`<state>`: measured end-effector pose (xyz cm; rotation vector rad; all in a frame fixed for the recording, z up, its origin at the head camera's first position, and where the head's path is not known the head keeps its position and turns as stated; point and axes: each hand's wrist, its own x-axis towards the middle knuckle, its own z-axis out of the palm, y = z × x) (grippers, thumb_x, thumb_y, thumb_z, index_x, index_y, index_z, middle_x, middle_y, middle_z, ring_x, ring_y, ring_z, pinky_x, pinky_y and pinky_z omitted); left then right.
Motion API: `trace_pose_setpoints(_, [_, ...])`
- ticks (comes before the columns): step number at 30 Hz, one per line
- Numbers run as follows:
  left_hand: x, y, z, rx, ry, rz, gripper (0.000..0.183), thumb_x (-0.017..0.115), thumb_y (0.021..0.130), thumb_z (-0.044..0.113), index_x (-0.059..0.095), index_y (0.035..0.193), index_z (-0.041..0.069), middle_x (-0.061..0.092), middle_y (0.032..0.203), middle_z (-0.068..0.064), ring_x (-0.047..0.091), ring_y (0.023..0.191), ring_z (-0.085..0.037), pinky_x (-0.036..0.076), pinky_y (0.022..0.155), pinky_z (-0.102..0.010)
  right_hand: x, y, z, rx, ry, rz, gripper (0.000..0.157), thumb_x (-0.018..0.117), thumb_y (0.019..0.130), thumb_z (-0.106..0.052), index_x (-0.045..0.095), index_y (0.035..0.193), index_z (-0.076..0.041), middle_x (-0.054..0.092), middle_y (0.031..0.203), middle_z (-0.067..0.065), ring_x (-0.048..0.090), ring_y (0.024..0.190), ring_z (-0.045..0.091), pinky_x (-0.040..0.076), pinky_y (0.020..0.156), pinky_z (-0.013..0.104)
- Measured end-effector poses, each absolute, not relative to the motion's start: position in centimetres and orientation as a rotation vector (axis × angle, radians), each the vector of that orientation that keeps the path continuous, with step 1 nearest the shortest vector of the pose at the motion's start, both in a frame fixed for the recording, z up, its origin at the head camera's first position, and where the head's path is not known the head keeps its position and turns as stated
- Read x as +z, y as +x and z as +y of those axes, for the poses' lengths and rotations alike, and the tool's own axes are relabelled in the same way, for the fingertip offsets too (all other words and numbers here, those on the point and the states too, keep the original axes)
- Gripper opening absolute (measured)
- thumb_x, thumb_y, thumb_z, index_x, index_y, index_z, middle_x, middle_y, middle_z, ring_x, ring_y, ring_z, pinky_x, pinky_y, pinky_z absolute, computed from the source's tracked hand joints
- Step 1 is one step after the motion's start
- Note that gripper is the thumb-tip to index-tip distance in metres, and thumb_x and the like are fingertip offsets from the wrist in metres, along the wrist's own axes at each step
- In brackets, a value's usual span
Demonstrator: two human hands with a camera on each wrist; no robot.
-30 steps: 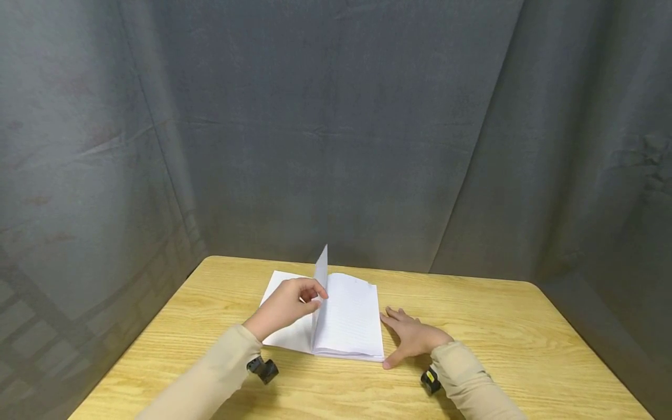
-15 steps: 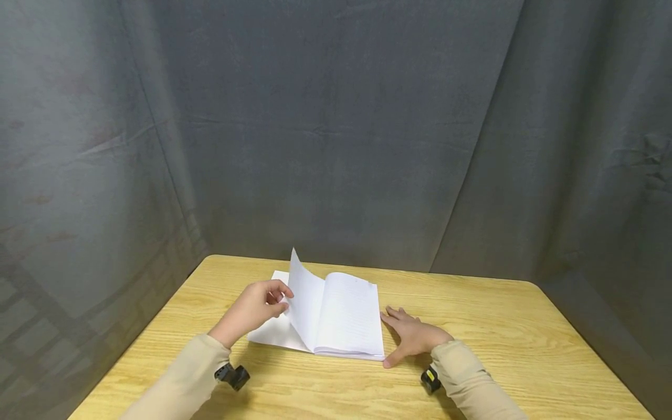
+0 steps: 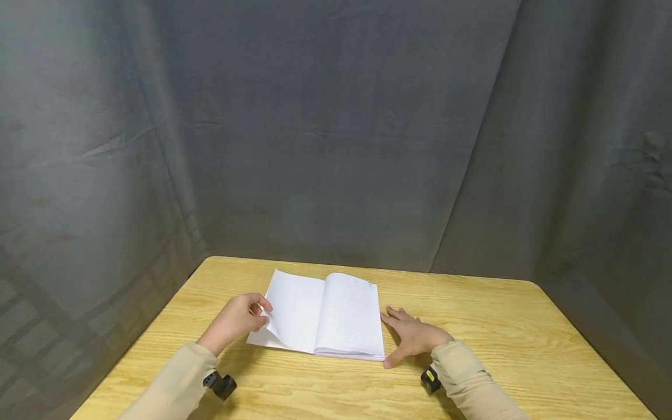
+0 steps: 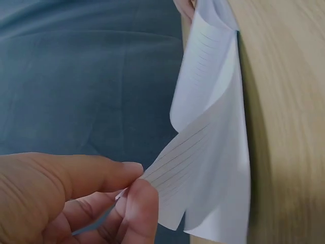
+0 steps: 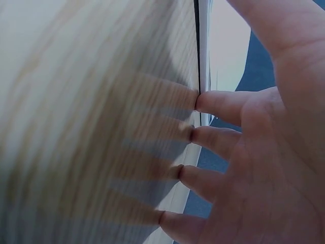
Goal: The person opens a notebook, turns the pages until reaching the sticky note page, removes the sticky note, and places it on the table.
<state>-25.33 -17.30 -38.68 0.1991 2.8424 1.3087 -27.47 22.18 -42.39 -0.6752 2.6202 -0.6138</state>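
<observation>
Notebook [image 3: 349, 318], head view: open on the tabletop [image 3: 325, 391], spine running near to far; its raised leaf [image 3: 294, 300] extends right from the left hand [image 3: 236, 319], the hand nearer to it. Left wrist view: fingertips [image 4: 133, 170] pinch the leaf's free edge. Right wrist view: right hand [image 5: 269, 157] spread, fingertips on the tabletop, just beside the notebook's right edge.

No word, brand or number could be read. The black wrist camera [image 3: 431, 384] at the right cuff [image 3: 452, 353] bore a small yellow label [image 3: 430, 375], too small to make out. The open notebook [image 3: 347, 318] showed only ruled lines, clearest on the curved leaf [image 4: 175, 165] in the left wrist view; any finer print was illegible.
</observation>
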Motion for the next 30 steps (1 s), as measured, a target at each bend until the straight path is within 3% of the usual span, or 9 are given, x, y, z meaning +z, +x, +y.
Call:
trace_pose_setpoints(5, [-39.6, -25.3, -17.6, 1.294, 0.119, 2.828, 0.013, 0.068, 0.078, -0.004, 0.066, 0.088, 0.004, 0.05, 0.071, -0.006, 0.054, 0.058, -0.017, 0.042, 0.053, -0.028, -42.3, -27.5, 22.1, -0.613, -0.676, 2.626, 0.114, 0.083, 0.068, -0.051, 0.023, 0.151, -0.001, 0.011, 0.158, 0.026, 0.006, 0.143, 0.052, 0.01, 0.106, 0.074])
trace_pose_setpoints(30, [-42.8, -25.7, -18.6, 1.175, 0.045, 2.773, 0.019, 0.07, 0.069, -0.009, 0.062, 0.081, 0.004, 0.051, 0.066, -0.007, 0.052, 0.056, -0.016, 0.049, 0.054, -0.028, -42.4, -27.5, 22.2, -0.619, -0.678, 2.613, 0.114, 0.081, 0.069, -0.053, 0.022, 0.152, -0.002, 0.01, 0.158, 0.026, 0.005, 0.143, 0.052, 0.01, 0.105, 0.074])
